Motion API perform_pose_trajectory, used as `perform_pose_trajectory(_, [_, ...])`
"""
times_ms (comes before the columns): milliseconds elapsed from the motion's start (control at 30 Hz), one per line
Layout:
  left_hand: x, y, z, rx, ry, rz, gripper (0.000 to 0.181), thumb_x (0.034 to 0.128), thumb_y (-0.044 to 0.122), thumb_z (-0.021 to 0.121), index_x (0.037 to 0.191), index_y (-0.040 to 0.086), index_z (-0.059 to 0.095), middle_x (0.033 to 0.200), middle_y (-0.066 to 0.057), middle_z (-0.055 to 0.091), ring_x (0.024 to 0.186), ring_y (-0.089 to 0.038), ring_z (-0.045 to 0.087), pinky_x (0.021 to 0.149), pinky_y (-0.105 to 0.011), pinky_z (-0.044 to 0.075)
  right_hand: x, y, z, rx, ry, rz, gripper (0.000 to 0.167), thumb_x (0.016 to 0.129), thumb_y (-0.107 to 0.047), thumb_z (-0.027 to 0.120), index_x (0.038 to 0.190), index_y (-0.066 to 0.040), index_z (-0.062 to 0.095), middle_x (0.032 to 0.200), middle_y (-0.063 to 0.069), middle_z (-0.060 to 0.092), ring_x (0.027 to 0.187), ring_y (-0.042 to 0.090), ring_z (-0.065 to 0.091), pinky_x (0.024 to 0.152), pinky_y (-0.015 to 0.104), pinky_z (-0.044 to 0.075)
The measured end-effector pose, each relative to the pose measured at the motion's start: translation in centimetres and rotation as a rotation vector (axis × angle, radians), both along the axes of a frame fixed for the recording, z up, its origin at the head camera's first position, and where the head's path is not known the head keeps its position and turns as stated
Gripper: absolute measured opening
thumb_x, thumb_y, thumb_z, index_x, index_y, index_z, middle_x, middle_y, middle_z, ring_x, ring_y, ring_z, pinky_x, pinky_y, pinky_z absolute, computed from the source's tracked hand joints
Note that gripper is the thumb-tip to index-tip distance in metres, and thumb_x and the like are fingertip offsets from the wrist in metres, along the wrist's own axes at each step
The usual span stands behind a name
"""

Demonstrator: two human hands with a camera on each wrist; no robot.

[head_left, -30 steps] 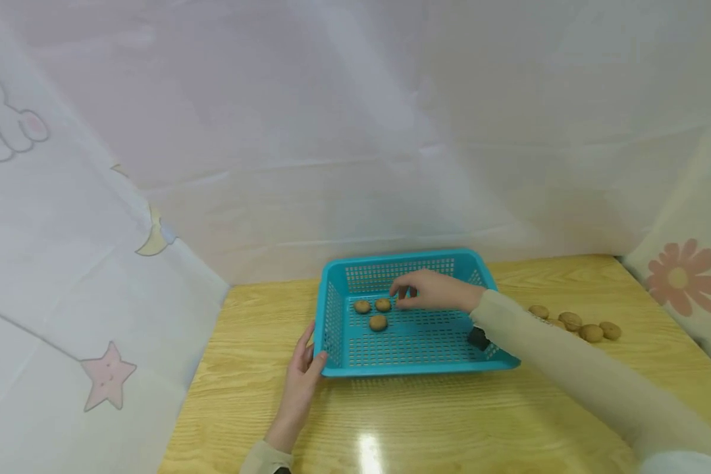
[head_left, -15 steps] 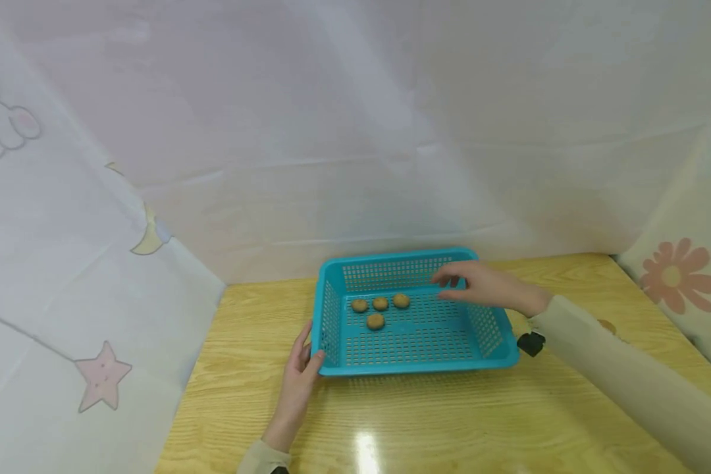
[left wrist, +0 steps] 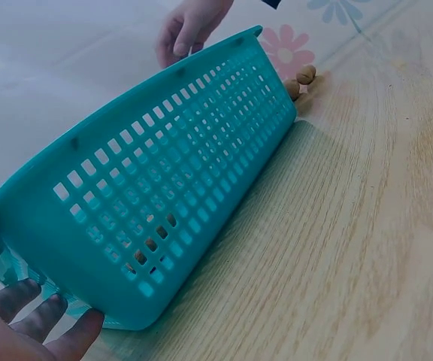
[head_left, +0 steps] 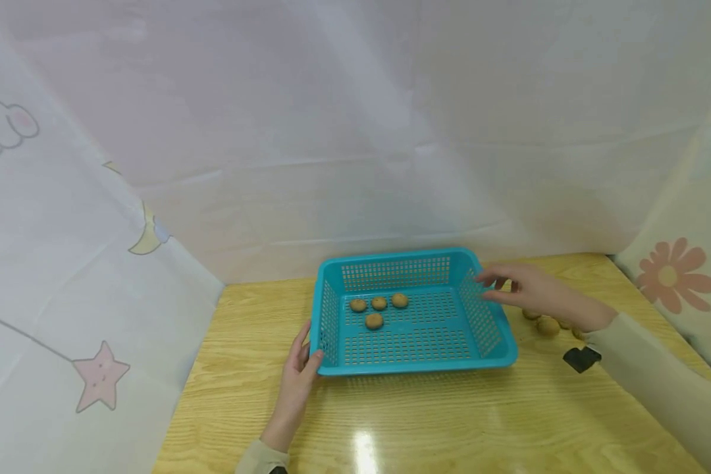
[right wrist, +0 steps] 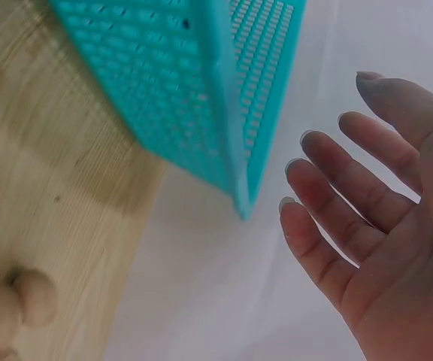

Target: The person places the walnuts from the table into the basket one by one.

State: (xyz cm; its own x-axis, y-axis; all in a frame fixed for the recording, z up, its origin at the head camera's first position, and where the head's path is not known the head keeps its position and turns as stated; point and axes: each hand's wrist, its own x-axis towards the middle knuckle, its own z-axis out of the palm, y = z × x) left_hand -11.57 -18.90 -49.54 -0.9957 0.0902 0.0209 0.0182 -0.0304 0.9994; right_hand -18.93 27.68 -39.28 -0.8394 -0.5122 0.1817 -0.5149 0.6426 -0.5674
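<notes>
A blue basket [head_left: 415, 366] with perforated walls stands on the table; several walnuts, one of them a nearer walnut [head_left: 374, 321], lie on its floor toward the left. The left hand [head_left: 298, 378] grips the basket's left end, thumb at the rim; in the left wrist view the left hand's [left wrist: 32, 323] fingers press the end wall. Over the basket's right rim hovers the right hand [head_left: 530, 288], empty, its fingers slightly bent and apart, as the right hand [right wrist: 397, 218] shows in the right wrist view. Beneath that hand, more walnuts [head_left: 548, 326] are partly hidden.
The wooden table [head_left: 438, 421] extends around the basket. Behind it hangs a pale cloth [head_left: 355, 131], and another cloth with a pink flower [head_left: 677, 275] is at the right. In the right wrist view, loose walnuts [right wrist: 34, 298] lie on the table.
The right hand has left a walnut beside the others in the basket and moved right, out over the right rim. The left hand keeps its grip at the basket's left end.
</notes>
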Motion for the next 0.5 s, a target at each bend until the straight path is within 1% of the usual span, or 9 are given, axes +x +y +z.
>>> perform_pose_trajectory(133, [0.0,0.0,-0.1,0.003,-0.001,0.002,0.067,0.1086,0.013,0.054,0.167,0.017,0.023,0.156,-0.027,0.045,0.136,-0.044,0.053,0.100,-0.035,0.056,0.9,1.5,-0.2,0.014,0.009,-0.057,0.026,0.100,-0.017,0.072,0.125,-0.008,0.070,0.114,0.002,0.071,0.094,0.005,0.061,0.070,0.028,0.052])
perform_pose_trajectory(233, [0.0,0.0,-0.1,0.001,0.002,0.001,0.067,0.1087,0.013,0.054,0.167,0.017,0.022,0.156,-0.027,0.045,0.136,-0.044,0.053,0.101,-0.035,0.055,1.6,2.8,-0.5,0.031,0.046,-0.090,0.024,0.100,-0.015,0.071,0.124,-0.010,0.071,0.115,-0.001,0.071,0.094,0.003,0.060,0.070,0.028,0.052])
perform_pose_trajectory(333, [0.0,0.0,-0.1,-0.002,0.002,0.000,0.067,0.1087,0.014,0.054,0.167,0.017,0.022,0.157,-0.027,0.044,0.137,-0.044,0.052,0.102,-0.037,0.055,2.2,4.2,-1.1,0.051,0.086,-0.123,0.024,0.099,-0.014,0.073,0.123,-0.012,0.071,0.114,-0.002,0.071,0.093,-0.001,0.059,0.070,0.027,0.051])
perform_pose_trajectory(500, [0.0,0.0,-0.1,-0.009,-0.001,0.007,0.067,0.1087,0.014,0.055,0.167,0.019,0.023,0.156,-0.027,0.045,0.136,-0.043,0.053,0.102,-0.037,0.055,3.2,6.7,-2.2,0.055,0.124,-0.164,0.026,0.096,-0.010,0.075,0.121,-0.012,0.072,0.111,0.001,0.072,0.091,-0.004,0.058,0.066,0.025,0.050])
